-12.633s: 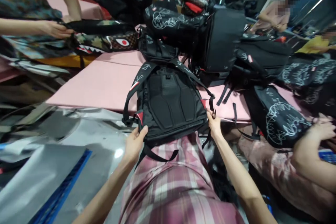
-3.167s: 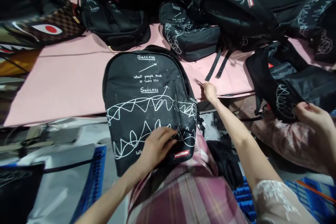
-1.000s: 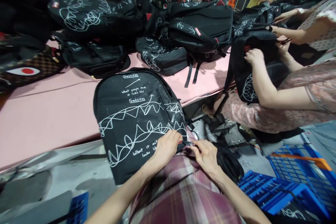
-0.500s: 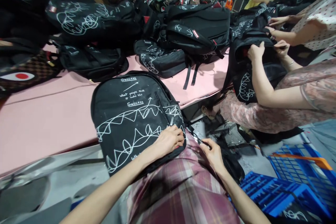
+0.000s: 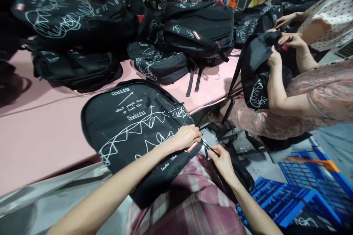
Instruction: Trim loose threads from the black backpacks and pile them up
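A black backpack (image 5: pixel 110 117) with white lettering and scribbled white lines lies tilted across the table edge and my lap. My left hand (image 5: pixel 189 136) is closed at its right edge, fingers bent over the fabric beside a small red-and-white label (image 5: pixel 192 147). Just to the right, my right hand (image 5: pixel 222 159) pinches a thin dark tool (image 5: pixel 209 148) that looks like thread snips. Its tip points toward the backpack's edge, close to my left fingers. Whether the tip touches the bag I cannot tell.
More black backpacks (image 5: pixel 198 31) are piled along the pink table (image 5: pixel 41 128). At right, a co-worker's hands (image 5: pixel 275 58) work on another black backpack (image 5: pixel 253 66); a second person in a dotted sleeve (image 5: pixel 328 18) sits beyond. Blue plastic crates (image 5: pixel 311 176) stand low at right.
The backpack has turned and tilted, uncovering the red-and-white label and more lettering. My left hand has moved slightly right along its edge, nearer my right hand. The co-worker's backpack has been turned.
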The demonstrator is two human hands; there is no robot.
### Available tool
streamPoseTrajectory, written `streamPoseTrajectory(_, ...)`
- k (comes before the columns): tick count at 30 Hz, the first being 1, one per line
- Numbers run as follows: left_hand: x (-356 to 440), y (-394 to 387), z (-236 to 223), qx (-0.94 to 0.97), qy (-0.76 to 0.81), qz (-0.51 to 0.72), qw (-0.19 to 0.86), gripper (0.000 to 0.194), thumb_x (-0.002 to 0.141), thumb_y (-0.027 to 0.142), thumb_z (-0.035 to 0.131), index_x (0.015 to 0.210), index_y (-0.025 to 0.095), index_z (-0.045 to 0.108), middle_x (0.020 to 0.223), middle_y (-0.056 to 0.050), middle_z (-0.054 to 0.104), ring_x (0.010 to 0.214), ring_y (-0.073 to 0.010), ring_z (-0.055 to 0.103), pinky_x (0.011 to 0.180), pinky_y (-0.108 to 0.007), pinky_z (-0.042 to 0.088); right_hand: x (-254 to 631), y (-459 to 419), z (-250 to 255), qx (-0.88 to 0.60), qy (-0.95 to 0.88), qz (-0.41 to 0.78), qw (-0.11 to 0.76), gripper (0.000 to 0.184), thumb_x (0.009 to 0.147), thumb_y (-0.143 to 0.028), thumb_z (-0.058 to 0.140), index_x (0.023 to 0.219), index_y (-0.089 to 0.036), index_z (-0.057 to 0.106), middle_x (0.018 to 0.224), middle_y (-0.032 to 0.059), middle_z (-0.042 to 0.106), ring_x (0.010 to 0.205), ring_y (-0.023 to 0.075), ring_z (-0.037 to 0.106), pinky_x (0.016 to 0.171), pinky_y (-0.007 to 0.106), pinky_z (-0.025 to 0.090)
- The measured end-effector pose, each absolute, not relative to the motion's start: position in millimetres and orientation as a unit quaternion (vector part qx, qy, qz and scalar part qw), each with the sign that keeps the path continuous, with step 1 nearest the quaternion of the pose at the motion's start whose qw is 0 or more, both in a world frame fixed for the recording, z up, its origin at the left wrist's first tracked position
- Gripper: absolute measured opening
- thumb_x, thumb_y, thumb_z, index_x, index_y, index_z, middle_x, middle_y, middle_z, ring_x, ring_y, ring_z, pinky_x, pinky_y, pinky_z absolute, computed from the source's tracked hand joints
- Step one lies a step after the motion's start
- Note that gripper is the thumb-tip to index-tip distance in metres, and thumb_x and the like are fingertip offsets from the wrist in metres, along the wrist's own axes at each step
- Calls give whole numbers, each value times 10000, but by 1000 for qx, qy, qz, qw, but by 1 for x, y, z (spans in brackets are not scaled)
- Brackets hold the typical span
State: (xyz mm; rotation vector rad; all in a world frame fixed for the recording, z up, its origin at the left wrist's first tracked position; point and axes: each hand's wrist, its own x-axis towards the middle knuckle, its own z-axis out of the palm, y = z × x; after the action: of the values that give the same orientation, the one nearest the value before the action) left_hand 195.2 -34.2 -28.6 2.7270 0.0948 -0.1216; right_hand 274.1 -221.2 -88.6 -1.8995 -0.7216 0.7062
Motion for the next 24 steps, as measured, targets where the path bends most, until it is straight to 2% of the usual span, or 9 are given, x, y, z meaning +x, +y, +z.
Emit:
streamPoseTrajectory(4,200,-25,-18,980,-26,-70,183,197,799,177,477,634,193,582,678,-14,582,683,-145,496,619,-244,357,271,-217,-77,-808,-320,271,414,201,760,-372,551,750,-188,630,730,30,685,704,199,636,647,283,460)
streamPoseTrajectory(12,204,-25,-13,984,-6,-77,161,181,772,184,500,631,187,613,686,-33,615,703,-159,546,593,-245,372,257,-210,-66,-860,-344,190,326,254,785,-439,517,792,-210,627,613,0,660,551,171,600,547,248,386)
streamPoseTrajectory(17,202,-29,-10,986,-8,-74,146,192,766,163,497,625,181,626,676,-50,620,710,-178,546,576,-261,369,249,-206,-71,-849,-341,183,359,251,808,-426,490,816,-208,612,686,2,680,586,161,601,576,243,391)
streamPoseTrajectory(24,199,-32,-10,987,24,-73,144,179,777,139,490,694,178,644,725,-56,635,728,-188,536,584,-275,359,253,-203,-81,-812,-306,243,433,215,794,-382,521,747,-188,603,656,-1,650,557,146,561,576,247,401)
